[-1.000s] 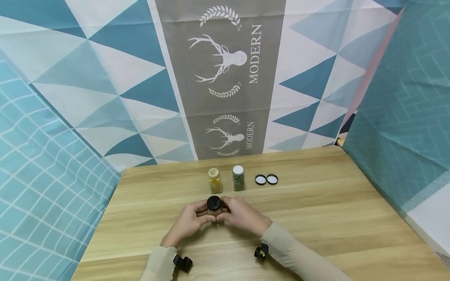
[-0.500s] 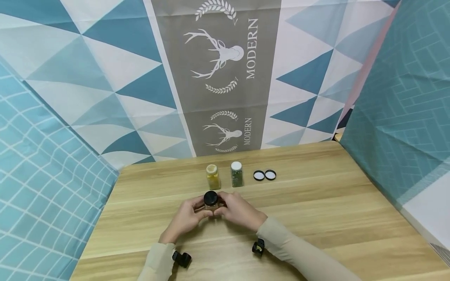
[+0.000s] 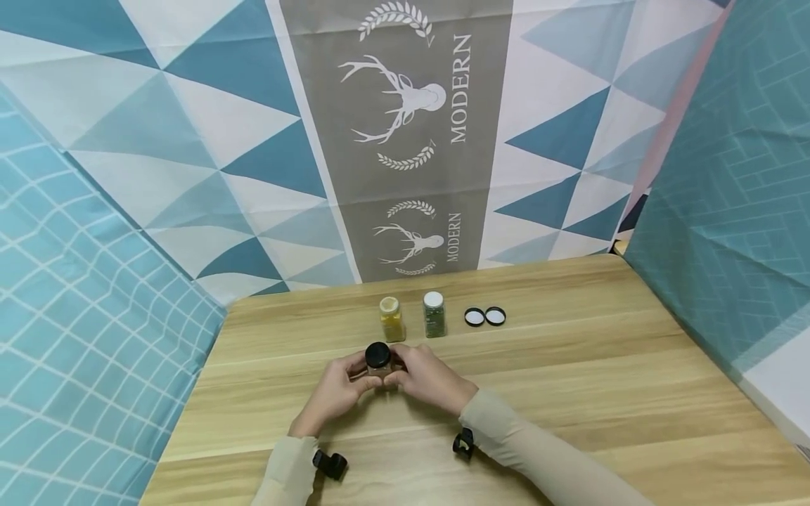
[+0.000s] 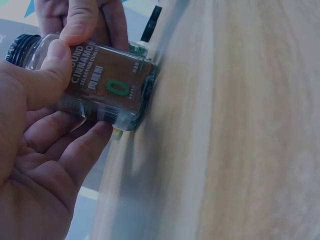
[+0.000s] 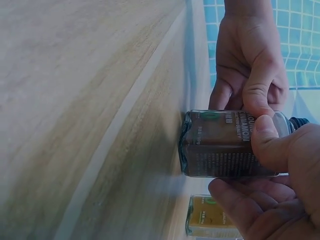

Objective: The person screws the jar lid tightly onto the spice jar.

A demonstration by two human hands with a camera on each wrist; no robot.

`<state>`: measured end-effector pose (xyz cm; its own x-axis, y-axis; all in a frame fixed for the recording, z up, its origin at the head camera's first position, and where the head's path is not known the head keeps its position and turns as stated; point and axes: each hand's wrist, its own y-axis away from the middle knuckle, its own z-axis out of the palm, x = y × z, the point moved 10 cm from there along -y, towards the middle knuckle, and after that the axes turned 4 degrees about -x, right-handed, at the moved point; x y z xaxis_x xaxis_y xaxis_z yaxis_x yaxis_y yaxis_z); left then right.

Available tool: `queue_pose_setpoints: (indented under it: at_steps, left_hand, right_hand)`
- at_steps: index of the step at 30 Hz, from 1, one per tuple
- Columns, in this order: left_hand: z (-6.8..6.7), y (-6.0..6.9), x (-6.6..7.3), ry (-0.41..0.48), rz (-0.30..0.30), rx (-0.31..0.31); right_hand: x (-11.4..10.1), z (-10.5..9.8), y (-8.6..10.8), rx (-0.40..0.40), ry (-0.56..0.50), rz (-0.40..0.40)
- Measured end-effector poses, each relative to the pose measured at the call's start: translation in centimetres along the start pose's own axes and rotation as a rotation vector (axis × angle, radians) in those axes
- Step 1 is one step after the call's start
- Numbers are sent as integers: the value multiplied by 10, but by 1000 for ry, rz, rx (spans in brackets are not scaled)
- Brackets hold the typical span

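Observation:
Both hands hold one square glass jar of ground cinnamon (image 3: 380,370), upright, with a black screw lid (image 3: 378,355) on top. My left hand (image 3: 335,390) grips its left side, and my right hand (image 3: 433,379) grips the right side. In the left wrist view the two thumbs press on the front label of the cinnamon jar (image 4: 112,77). Brown powder shows through the glass of the cinnamon jar (image 5: 217,142) in the right wrist view. Its base is close to the tabletop; whether it touches I cannot tell.
Behind the hands stand a jar of yellow spice (image 3: 392,325) and a white-topped jar of green herbs (image 3: 434,321). Two black-rimmed lids (image 3: 474,318) lie side by side to their right on the wooden table (image 3: 569,365). Patterned cloth (image 3: 418,161) hangs behind the table.
The cinnamon jar and both hands have shifted slightly left relative to the jars behind. The grip looks the same, and the head view has moved a little.

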<state>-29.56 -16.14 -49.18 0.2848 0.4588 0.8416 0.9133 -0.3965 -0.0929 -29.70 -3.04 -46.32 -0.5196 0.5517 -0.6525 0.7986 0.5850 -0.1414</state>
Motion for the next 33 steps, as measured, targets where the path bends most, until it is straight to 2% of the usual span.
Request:
queue_pose_setpoints:
  at_steps: [6,14,26,33]
  left_hand:
    - [0,2,-3,4,-9,-4]
    - [-5,4,-2,-26,9,31]
    - [-14,4,-8,-10,-20,63]
    - [-16,5,-8,1,-3,71]
  right_hand:
    - [-2,3,-1,-1,-7,-13]
    - [-2,5,-7,-12,-21,-7]
    - [-1,10,-18,-9,-32,9]
    - [-1,10,-21,3,-51,14]
